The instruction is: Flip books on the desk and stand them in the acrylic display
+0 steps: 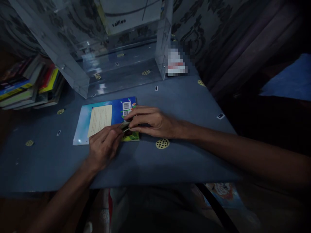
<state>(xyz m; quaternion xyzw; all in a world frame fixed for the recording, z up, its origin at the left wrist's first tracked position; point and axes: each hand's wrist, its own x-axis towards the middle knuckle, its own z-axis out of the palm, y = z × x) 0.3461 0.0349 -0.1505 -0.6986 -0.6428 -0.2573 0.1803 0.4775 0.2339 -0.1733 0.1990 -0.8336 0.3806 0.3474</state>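
A blue book (100, 119) lies flat on the table, its back cover up, with a cream text panel, a barcode and a QR code. Over its lower right part, my left hand (104, 144) and my right hand (155, 123) meet. Between their fingertips is a small thin flat piece (125, 124) with a pale greenish edge. Its kind cannot be made out in the dim light. Both hands have their fingers closed on this piece, the left from below and the right from the upper right. My fingers hide part of the cover.
A clear acrylic rack (73, 81) stands at the back, with a white item marked "valliee" (133, 19) on it. Stacked books (29, 84) are at the left. A blurred-out packet (176, 63) stands right of the rack. The patterned grey-blue table (175, 161) has its front edge near me.
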